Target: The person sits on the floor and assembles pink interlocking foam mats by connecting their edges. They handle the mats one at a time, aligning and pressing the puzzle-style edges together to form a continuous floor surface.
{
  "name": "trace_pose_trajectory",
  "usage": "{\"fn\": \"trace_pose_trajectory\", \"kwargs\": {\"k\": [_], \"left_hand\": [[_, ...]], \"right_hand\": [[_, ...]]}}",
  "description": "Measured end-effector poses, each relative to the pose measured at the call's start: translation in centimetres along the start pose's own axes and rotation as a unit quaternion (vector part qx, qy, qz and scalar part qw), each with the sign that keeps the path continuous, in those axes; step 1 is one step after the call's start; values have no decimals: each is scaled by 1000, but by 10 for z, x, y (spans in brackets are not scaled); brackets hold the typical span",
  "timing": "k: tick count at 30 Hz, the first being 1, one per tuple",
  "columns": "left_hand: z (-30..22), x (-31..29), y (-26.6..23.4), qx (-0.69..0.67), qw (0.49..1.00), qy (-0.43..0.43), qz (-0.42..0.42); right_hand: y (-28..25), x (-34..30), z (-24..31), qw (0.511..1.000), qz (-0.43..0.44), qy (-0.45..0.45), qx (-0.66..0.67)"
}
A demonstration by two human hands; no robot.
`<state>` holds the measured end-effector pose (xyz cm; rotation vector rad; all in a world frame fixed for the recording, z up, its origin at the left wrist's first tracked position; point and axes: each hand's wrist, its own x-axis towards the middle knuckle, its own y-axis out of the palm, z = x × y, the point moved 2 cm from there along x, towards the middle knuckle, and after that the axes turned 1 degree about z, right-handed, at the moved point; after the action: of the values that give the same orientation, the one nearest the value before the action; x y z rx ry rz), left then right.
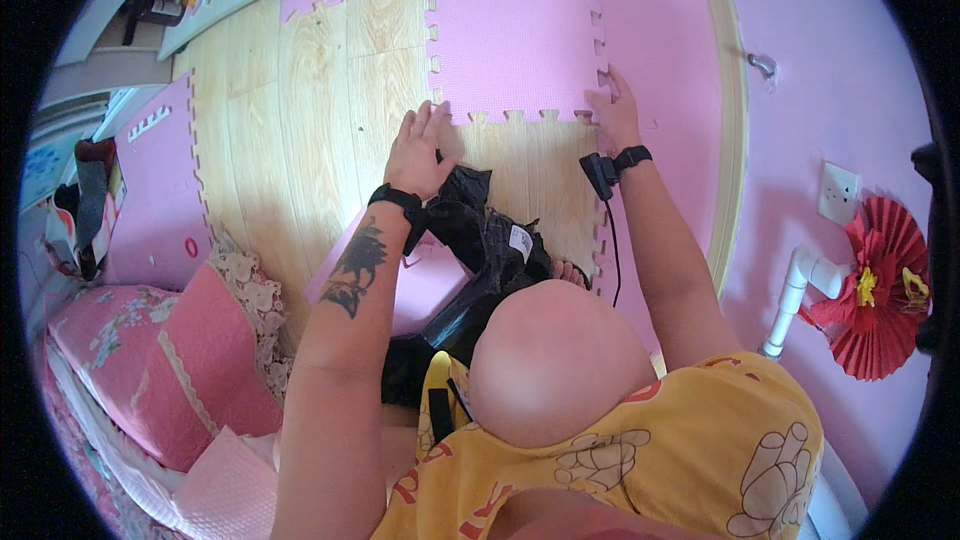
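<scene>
Currently have both hands down at the near corners of a pink foam mat (515, 40) with interlocking teeth, laid on the wood-pattern floor (310, 130). See left hand (418, 162) at the mat's near left corner, fingers extended and slightly apart, fingertips just at the edge, closed around nothing. Find right hand (620, 120) at the near right corner, fingers and thumb spread, touching at or just beside the toothed seam; cannot tell whether any fingertip presses under the edge. Note a pink border strip (662, 90) of the same foam beyond that seam, running along the floor's right edge. Record bare floor along the mat's left side and below its near edge. Log a black wristband on each forearm, with a black cable (614, 250) hanging from the right one. Nearer the body, find crumpled black material (480, 235) with a white label (521, 242), close to a bare knee (560, 360), and a loose pink piece (430, 280) beside the left forearm. Toward the floor's left edge, note a small red ring (191, 247) on pink matting (150, 180), with pink bedding (130, 360) nearer.
</scene>
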<state>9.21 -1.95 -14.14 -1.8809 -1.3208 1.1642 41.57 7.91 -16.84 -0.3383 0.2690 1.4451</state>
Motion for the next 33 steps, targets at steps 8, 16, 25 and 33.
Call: {"fn": "trace_pose_trajectory", "kwargs": {"k": [8, 16, 25, 33], "left_hand": [[-6, -1, -16, -169, 985, 10, -23], [15, 9, -135, 106, 894, 89, -425], [50, -37, -126, -519, 821, -163, -176], [65, -53, -102, -540, 765, -200, -288]], "right_hand": [[-4, -21, 18, 999, 13, 12, 51], [-17, -57, 75, 971, 236, 34, -26], [52, -94, 55, 979, 115, 115, 120], [72, -111, 41, 984, 144, -12, 108]]}}
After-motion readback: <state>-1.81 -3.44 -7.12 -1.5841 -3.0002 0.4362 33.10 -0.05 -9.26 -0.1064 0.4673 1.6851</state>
